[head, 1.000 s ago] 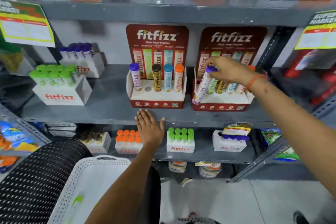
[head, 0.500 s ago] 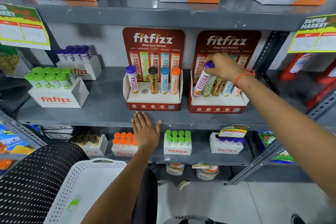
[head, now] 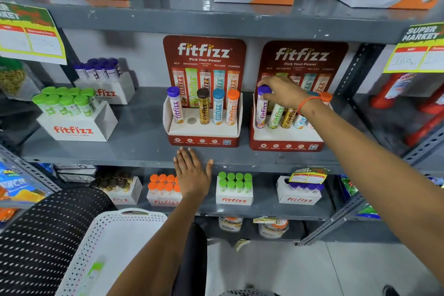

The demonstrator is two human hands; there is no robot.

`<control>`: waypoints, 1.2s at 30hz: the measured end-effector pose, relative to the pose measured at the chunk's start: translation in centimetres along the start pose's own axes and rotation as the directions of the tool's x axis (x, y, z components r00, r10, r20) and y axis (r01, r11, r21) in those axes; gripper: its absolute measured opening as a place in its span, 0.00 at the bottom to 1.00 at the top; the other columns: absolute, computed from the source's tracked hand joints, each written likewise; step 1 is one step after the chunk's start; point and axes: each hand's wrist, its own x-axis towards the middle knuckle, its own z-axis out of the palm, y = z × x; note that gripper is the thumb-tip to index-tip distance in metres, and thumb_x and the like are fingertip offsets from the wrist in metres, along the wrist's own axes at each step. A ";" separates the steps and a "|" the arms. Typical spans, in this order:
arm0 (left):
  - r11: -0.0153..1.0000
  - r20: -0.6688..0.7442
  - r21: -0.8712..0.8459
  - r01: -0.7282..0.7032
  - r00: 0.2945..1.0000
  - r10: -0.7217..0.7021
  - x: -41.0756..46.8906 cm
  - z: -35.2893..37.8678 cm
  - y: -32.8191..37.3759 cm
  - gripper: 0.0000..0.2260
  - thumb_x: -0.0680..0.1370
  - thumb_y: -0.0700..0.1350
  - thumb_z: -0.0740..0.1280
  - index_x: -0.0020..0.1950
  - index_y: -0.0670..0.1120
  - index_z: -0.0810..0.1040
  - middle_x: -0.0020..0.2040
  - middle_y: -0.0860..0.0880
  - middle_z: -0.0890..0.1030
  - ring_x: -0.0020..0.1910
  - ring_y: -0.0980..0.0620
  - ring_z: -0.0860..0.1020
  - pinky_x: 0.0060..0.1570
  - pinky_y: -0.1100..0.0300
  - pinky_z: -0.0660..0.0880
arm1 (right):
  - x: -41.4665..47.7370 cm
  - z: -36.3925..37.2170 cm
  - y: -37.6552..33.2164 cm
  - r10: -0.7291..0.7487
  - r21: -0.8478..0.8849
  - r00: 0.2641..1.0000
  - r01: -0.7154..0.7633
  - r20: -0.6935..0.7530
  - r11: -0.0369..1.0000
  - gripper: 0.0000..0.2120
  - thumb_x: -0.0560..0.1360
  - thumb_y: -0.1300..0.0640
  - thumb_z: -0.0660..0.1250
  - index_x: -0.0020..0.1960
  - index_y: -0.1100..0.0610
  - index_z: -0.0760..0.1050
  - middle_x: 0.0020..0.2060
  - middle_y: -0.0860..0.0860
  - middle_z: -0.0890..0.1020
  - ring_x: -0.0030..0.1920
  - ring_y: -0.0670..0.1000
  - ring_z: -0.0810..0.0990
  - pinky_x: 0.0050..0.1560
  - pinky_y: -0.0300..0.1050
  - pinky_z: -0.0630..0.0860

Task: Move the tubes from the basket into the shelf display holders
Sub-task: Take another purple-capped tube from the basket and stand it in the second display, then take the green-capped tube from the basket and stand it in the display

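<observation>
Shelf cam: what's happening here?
A person is stocking fitfizz tubes. The right hand grips the cap of a purple-capped tube seated in the leftmost slot of the right display holder. The left hand rests flat on the shelf edge. The left display holder has one empty slot; a green-capped tube lies in the basket.

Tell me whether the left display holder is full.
Not full. The left display holder has purple, brown, blue and orange-capped tubes, but the empty hole second from its left end has no tube.
</observation>
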 end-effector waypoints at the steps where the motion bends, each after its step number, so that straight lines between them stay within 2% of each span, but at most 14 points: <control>1: 1.000 0.002 0.001 0.000 1.000 0.000 0.0 0.0 0.0 0.37 0.77 0.64 0.37 0.76 0.39 0.43 0.77 0.36 0.48 0.76 0.39 0.47 0.74 0.47 0.41 | 0.0 0.2 0.1 0.000 0.010 1.000 0.000 -0.001 1.000 0.14 0.75 0.58 0.67 0.59 0.59 0.74 0.56 0.60 0.78 0.56 0.59 0.76 0.54 0.49 0.73; 7: 1.000 0.003 0.001 -0.007 1.000 0.007 0.0 0.0 0.0 0.37 0.77 0.64 0.37 0.76 0.39 0.42 0.77 0.36 0.46 0.76 0.39 0.45 0.73 0.48 0.40 | -0.4 1.4 0.7 0.077 -0.031 0.997 -0.076 0.027 0.997 0.17 0.76 0.59 0.66 0.63 0.61 0.71 0.61 0.61 0.76 0.61 0.61 0.73 0.61 0.55 0.72; 9: 1.000 0.003 -0.001 -0.004 1.000 0.004 0.0 0.1 0.1 0.37 0.77 0.64 0.37 0.77 0.39 0.42 0.77 0.37 0.46 0.76 0.39 0.45 0.74 0.47 0.40 | -0.5 1.7 0.4 0.095 -0.083 0.995 -0.091 0.041 0.992 0.22 0.75 0.57 0.67 0.66 0.62 0.67 0.64 0.62 0.74 0.64 0.62 0.71 0.64 0.56 0.70; 10: 1.000 0.004 -0.003 -0.002 1.000 0.002 0.1 0.1 0.1 0.37 0.77 0.64 0.38 0.77 0.39 0.42 0.77 0.37 0.46 0.76 0.39 0.45 0.74 0.47 0.41 | -0.7 1.9 0.1 0.097 -0.110 0.995 -0.095 0.012 0.989 0.26 0.74 0.55 0.68 0.69 0.62 0.65 0.66 0.62 0.73 0.65 0.63 0.70 0.67 0.57 0.68; 12: 0.999 -0.001 -0.037 -0.008 1.000 0.008 0.2 0.0 0.1 0.37 0.78 0.64 0.40 0.77 0.39 0.44 0.77 0.36 0.47 0.76 0.40 0.46 0.74 0.47 0.42 | -1.5 2.8 -1.2 0.052 -0.125 0.984 -0.074 -0.172 0.989 0.29 0.75 0.53 0.67 0.71 0.62 0.63 0.67 0.62 0.72 0.67 0.63 0.69 0.70 0.56 0.67; 14: 0.992 -0.032 -0.126 -0.027 0.999 0.023 0.1 -0.2 -0.3 0.37 0.79 0.64 0.43 0.77 0.38 0.47 0.77 0.36 0.49 0.76 0.40 0.48 0.74 0.49 0.42 | -2.8 4.6 -3.4 -0.003 -0.014 0.922 -0.003 -0.388 1.000 0.23 0.77 0.55 0.64 0.69 0.62 0.67 0.64 0.61 0.74 0.65 0.61 0.70 0.69 0.55 0.68; 15: 0.984 -0.069 -0.174 -0.035 0.997 0.024 -0.1 -0.4 -0.7 0.37 0.79 0.64 0.43 0.77 0.38 0.48 0.77 0.37 0.51 0.76 0.41 0.49 0.74 0.49 0.43 | -3.5 5.7 -4.8 -0.007 0.074 0.895 0.044 -0.446 0.996 0.21 0.77 0.56 0.63 0.67 0.62 0.68 0.63 0.60 0.75 0.64 0.60 0.71 0.67 0.54 0.69; 17: 0.968 -0.155 -0.247 -0.033 0.988 -0.006 -1.1 -0.7 -1.9 0.36 0.78 0.64 0.42 0.76 0.37 0.51 0.77 0.38 0.54 0.76 0.42 0.52 0.74 0.50 0.45 | -4.6 8.3 -7.8 -0.010 0.226 0.884 0.130 -0.467 0.965 0.18 0.77 0.58 0.62 0.66 0.62 0.70 0.61 0.60 0.75 0.62 0.59 0.72 0.65 0.52 0.70; 20: 0.961 -0.246 -0.276 0.008 0.966 -0.079 -3.8 -0.8 -4.8 0.33 0.80 0.60 0.43 0.75 0.35 0.56 0.75 0.37 0.60 0.75 0.42 0.57 0.74 0.48 0.53 | -5.8 13.6 -12.3 -0.052 0.332 0.901 0.212 -0.432 0.919 0.18 0.76 0.56 0.60 0.63 0.63 0.72 0.59 0.60 0.77 0.61 0.58 0.73 0.64 0.50 0.70; 24: 0.942 -0.231 -0.292 0.169 0.943 -0.240 -9.1 1.0 -10.5 0.31 0.81 0.57 0.49 0.74 0.34 0.58 0.74 0.37 0.63 0.73 0.40 0.61 0.73 0.48 0.55 | -7.9 21.5 -18.4 -0.142 0.465 0.950 0.263 -0.278 0.846 0.18 0.74 0.55 0.59 0.59 0.64 0.74 0.55 0.61 0.79 0.58 0.57 0.73 0.61 0.47 0.68; 26: 0.914 -0.201 -0.285 0.289 0.914 -0.352 -12.6 2.3 -13.8 0.30 0.80 0.56 0.51 0.72 0.33 0.60 0.72 0.36 0.66 0.72 0.39 0.63 0.71 0.46 0.58 | -9.5 25.6 -21.4 -0.219 0.512 0.965 0.261 -0.141 0.819 0.20 0.72 0.55 0.57 0.58 0.64 0.75 0.54 0.63 0.79 0.56 0.56 0.71 0.60 0.47 0.67; 28: 0.869 -0.161 -0.270 0.414 0.871 -0.465 -16.8 3.6 -16.8 0.29 0.80 0.55 0.51 0.71 0.33 0.62 0.71 0.36 0.67 0.71 0.39 0.65 0.70 0.46 0.59 | -11.3 29.4 -24.2 -0.315 0.522 0.949 0.254 0.028 0.814 0.22 0.71 0.53 0.55 0.57 0.65 0.75 0.52 0.64 0.79 0.55 0.59 0.73 0.59 0.51 0.69; 32: 0.750 -0.066 -0.211 0.627 0.756 -0.651 -24.3 5.8 -21.4 0.32 0.81 0.58 0.45 0.71 0.32 0.62 0.70 0.35 0.68 0.69 0.37 0.67 0.69 0.46 0.58 | -15.1 35.6 -28.9 -0.478 0.504 0.828 0.291 0.294 0.813 0.21 0.72 0.53 0.56 0.58 0.65 0.76 0.52 0.63 0.80 0.55 0.64 0.77 0.58 0.49 0.67; 36: 0.626 0.003 -0.165 0.762 0.635 -0.773 -28.2 7.2 -24.6 0.33 0.80 0.58 0.48 0.71 0.31 0.61 0.71 0.33 0.67 0.70 0.36 0.66 0.69 0.43 0.61 | -18.0 39.7 -33.4 -0.596 0.457 0.651 0.398 0.471 0.795 0.18 0.75 0.61 0.63 0.63 0.65 0.72 0.59 0.64 0.75 0.61 0.65 0.72 0.62 0.57 0.71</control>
